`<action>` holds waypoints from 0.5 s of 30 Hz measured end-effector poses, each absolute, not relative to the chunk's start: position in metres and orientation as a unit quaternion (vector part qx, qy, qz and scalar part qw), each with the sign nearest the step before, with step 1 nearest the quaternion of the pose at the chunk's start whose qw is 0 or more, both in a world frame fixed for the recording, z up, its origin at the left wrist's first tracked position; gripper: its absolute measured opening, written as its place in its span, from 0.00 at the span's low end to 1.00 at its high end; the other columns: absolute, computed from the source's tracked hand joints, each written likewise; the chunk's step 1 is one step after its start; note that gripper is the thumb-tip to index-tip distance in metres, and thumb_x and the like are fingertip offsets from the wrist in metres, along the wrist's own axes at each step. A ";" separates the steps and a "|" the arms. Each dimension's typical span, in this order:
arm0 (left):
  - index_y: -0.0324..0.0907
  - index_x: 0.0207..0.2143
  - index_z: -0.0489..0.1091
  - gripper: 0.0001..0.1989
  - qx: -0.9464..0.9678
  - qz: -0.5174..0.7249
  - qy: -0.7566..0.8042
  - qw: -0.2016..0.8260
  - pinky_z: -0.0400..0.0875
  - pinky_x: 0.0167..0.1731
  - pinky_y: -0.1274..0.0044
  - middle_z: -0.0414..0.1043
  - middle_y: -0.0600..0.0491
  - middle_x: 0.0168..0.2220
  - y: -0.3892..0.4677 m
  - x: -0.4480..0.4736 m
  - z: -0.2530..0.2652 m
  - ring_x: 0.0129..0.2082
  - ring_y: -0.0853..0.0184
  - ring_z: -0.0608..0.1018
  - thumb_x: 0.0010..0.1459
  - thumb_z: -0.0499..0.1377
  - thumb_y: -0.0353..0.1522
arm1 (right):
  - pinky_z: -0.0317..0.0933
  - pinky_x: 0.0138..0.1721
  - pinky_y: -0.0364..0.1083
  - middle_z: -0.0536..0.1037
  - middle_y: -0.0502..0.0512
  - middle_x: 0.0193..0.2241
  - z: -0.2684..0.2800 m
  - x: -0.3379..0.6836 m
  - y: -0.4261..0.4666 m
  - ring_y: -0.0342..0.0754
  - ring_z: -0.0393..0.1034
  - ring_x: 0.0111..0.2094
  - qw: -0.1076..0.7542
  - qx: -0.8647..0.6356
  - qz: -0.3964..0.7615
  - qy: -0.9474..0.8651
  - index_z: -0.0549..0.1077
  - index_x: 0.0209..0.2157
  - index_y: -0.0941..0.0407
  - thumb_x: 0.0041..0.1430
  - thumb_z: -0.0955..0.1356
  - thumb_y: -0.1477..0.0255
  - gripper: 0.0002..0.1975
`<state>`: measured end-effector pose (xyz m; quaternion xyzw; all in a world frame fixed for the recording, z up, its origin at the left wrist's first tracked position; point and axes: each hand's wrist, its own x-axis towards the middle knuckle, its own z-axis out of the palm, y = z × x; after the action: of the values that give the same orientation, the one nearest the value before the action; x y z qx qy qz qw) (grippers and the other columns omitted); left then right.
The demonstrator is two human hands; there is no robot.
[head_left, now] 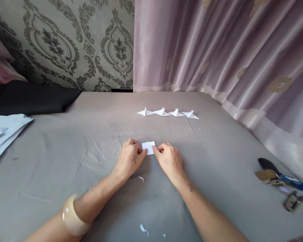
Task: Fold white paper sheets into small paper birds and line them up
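Observation:
A small white piece of paper (148,146), roughly square, is held between my two hands above the grey sheet. My left hand (131,156) pinches its left side, thumb on the lower left part. On the opposite side, my right hand (168,158) grips the right edge with thumb and curled fingers. The fingertips behind the paper are partly hidden. Beyond the hands, several folded white paper birds (162,112) stand in a row with their wings nearly touching.
Paper scraps (143,229) and a thin curl of paper (141,179) lie near me. At left are a stack of papers (7,132) and a black cloth (32,97). Blurred small items, one with a blue handle (296,182), lie at right beside the curtain (242,60).

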<state>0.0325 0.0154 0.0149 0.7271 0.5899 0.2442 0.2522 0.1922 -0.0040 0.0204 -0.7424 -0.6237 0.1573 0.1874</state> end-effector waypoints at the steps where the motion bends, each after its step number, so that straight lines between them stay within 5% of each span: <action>1: 0.41 0.19 0.67 0.13 0.728 0.243 0.590 0.250 0.68 0.41 0.69 0.68 0.47 0.34 0.016 0.032 0.014 0.38 0.60 0.72 0.55 0.58 0.35 | 0.48 0.28 0.45 0.77 0.53 0.30 0.020 0.192 -0.004 0.47 0.70 0.29 0.185 -0.742 0.154 -0.626 0.72 0.24 0.54 0.61 0.66 0.60 0.15; 8: 0.41 0.25 0.66 0.10 0.762 0.252 0.562 0.199 0.69 0.38 0.71 0.66 0.50 0.33 0.015 0.030 -0.001 0.35 0.62 0.71 0.58 0.58 0.34 | 0.54 0.28 0.44 0.74 0.53 0.35 0.012 0.192 -0.006 0.46 0.70 0.30 0.207 -0.714 0.092 -0.663 0.72 0.34 0.55 0.62 0.67 0.65 0.08; 11: 0.41 0.37 0.66 0.04 0.784 0.250 0.546 0.159 0.69 0.38 0.71 0.66 0.50 0.37 0.015 0.031 -0.001 0.37 0.62 0.71 0.60 0.56 0.32 | 0.60 0.34 0.43 0.74 0.53 0.41 0.012 0.193 -0.005 0.47 0.70 0.38 0.226 -0.614 0.091 -0.751 0.72 0.41 0.53 0.66 0.62 0.73 0.08; 15: 0.42 0.42 0.68 0.10 0.854 0.212 0.462 0.116 0.68 0.43 0.71 0.69 0.49 0.41 0.015 0.032 0.006 0.40 0.61 0.70 0.65 0.48 0.28 | 0.62 0.46 0.47 0.76 0.56 0.42 0.015 0.196 -0.007 0.51 0.66 0.45 0.192 -0.518 0.060 -0.832 0.75 0.42 0.54 0.64 0.60 0.81 0.15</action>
<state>0.0320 0.0152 0.0060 0.8537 0.4615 0.2116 0.1156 0.1957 -0.0071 0.0146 -0.5179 -0.8315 0.0601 0.1918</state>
